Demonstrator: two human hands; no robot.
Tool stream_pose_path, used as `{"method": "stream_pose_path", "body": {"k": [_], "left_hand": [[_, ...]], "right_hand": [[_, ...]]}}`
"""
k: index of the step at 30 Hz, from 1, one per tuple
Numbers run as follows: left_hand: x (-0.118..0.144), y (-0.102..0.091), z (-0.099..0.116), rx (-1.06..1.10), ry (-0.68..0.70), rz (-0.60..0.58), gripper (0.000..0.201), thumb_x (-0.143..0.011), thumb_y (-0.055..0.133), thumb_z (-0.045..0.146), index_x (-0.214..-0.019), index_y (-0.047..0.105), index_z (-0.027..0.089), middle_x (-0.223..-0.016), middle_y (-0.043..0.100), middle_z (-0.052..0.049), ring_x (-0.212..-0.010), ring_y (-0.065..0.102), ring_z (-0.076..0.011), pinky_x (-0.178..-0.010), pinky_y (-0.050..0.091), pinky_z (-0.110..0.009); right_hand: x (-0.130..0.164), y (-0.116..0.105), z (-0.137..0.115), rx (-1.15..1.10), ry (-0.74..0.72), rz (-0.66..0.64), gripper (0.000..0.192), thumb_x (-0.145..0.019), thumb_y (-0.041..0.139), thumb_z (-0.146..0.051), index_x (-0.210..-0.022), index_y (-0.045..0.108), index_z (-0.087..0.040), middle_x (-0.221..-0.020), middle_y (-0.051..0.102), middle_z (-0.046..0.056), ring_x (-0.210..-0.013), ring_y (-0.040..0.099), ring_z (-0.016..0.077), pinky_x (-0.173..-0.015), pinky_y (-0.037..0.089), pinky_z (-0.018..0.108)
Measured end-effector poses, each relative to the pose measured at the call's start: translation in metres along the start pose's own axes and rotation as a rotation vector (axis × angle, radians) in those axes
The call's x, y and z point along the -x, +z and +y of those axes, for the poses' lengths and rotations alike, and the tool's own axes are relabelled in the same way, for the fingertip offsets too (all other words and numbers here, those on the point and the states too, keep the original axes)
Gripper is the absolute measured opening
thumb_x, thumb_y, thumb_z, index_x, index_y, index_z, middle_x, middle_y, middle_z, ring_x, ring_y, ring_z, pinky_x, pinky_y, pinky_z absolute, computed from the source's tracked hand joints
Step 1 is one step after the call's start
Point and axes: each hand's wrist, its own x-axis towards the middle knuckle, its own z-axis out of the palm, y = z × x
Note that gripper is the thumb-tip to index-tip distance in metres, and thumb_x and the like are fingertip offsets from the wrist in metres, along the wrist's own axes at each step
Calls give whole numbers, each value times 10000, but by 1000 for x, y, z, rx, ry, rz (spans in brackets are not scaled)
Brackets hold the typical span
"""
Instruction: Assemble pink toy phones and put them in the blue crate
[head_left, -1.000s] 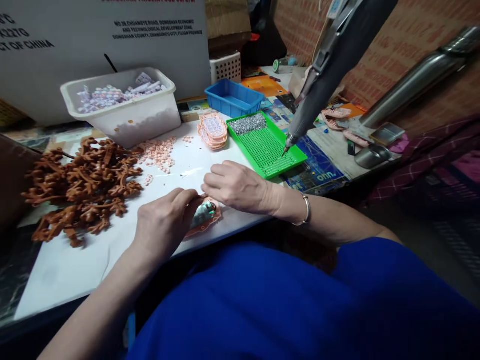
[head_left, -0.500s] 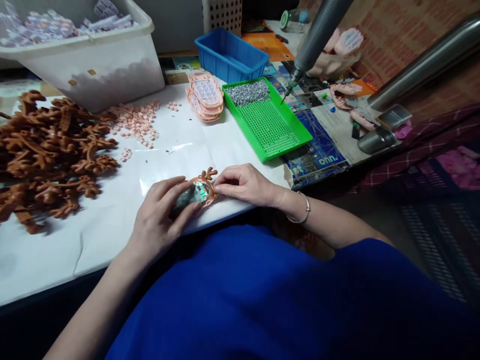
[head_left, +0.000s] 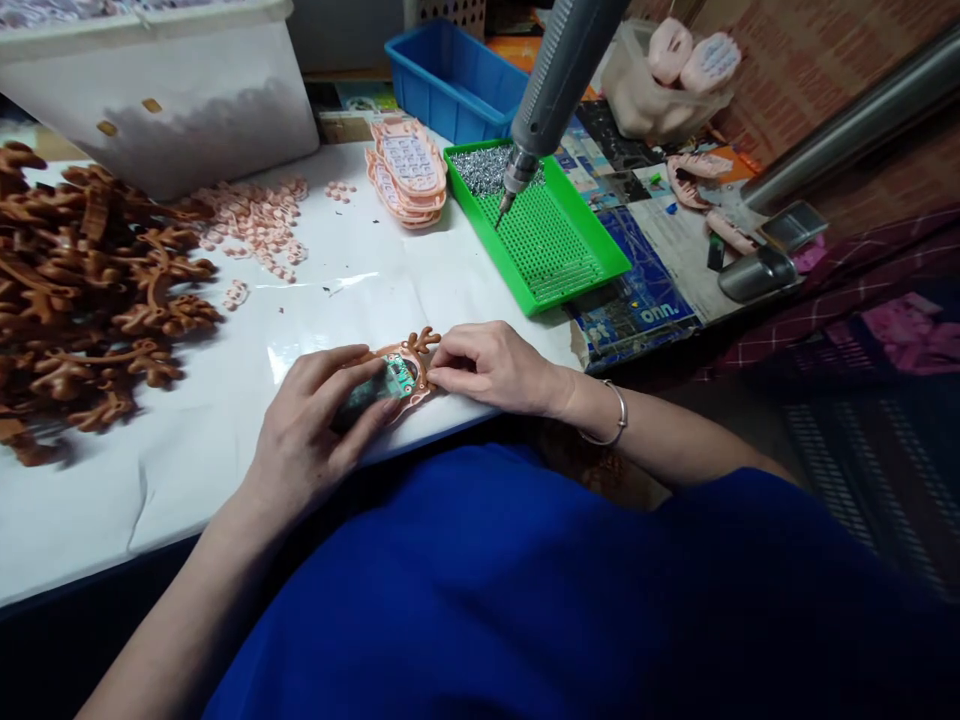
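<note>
Power screwdriver, having swung leftward, is hanging over the green tray at one o'clock, leaving the work with me: my left hand, fingers spread, is gripping the peach housing at nine o'clock; my right hand is pinching the brown antler.

Pink casing flat, green board exposed; brown branched piece at end.

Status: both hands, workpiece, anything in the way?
Left hand gripping pink shell, green circuit board showing. Right hand pinching brown antler piece at shell's end. Screwdriver over green tray, apart from both hands.
</note>
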Motion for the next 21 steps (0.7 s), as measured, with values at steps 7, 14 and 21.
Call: {"method": "stream_pose_path", "body": {"k": [7,14,21], "left_hand": [[-2,-1,1,-12,18,-5,289,-923,630,305,-1144,651,120,-1156,663,-180,-1044,663,-269,-899,557,-403],[0,-1,-1,0,-8,-14,270,-933,614,326,-1174,629,204,-1184,659,-133,-1067,661,-255,-907,560,-415],[0,-1,-1,60,-97,-29,263,-923,606,405,-1130,654,250,-1200,666,-108,-1069,659,-265,-914,560,-452]], "right_hand": [[-9,-11,-5,70,192,-45,206,-798,717,-284,-875,612,-125,-754,609,-15,-651,476,83,-663,314,221],[-22,-9,5,-115,124,16,235,-845,645,-275,-996,668,-97,-880,677,29,-736,561,93,-747,408,247],[-27,0,10,-423,144,26,162,-795,620,-233,-848,676,-91,-767,667,10,-712,577,91,-736,462,253]]}}
